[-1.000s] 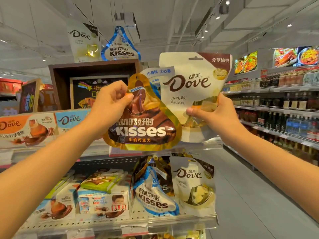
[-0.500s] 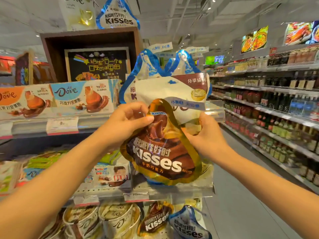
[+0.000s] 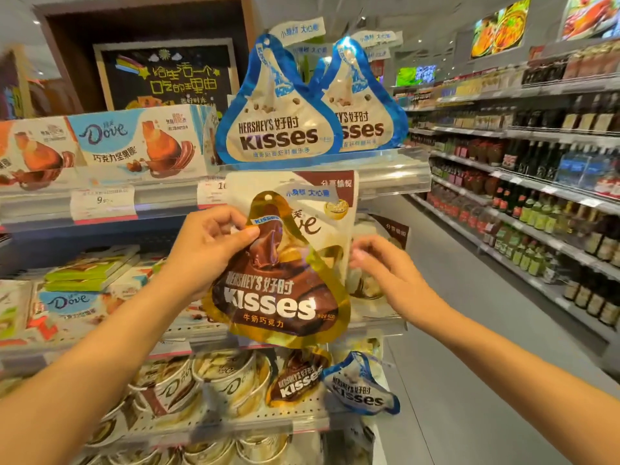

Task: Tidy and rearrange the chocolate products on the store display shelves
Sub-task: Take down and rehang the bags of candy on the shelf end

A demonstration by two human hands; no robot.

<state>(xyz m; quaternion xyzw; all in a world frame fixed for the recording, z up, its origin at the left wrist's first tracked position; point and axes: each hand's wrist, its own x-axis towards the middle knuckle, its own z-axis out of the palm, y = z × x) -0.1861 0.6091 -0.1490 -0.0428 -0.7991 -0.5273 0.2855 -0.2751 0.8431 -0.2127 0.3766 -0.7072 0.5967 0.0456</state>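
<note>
Your left hand [image 3: 214,250] pinches the gold Kisses bag [image 3: 278,283] near its narrow top, thumb on the front and fingers curled behind, holding it upright in front of the middle shelf [image 3: 372,325]. Just behind it, overlapped by it, stands a white Dove pouch [image 3: 332,209], its top reaching the clear rail [image 3: 396,169] of the shelf above. Your right hand [image 3: 385,266] is at the pouch's right edge with fingers loosely spread; it is blurred, and you cannot tell whether it touches or holds the pouch. A second Dove pouch [image 3: 385,229] shows behind that hand.

On the upper shelf, above the gold bag, two blue Kisses bags [image 3: 278,129] stand side by side, the left one overlapping the right. To their left lie Dove boxes [image 3: 134,142] with price tags [image 3: 102,201] below them, and a chalkboard sign [image 3: 167,75] behind.

On the lower shelf, below the gold bag, a brown Kisses bag [image 3: 298,377] sits beside a tilted blue one [image 3: 362,387], with Dove tubs [image 3: 228,377] to their left. Across the aisle on your right run shelves of bottles [image 3: 536,182].
</note>
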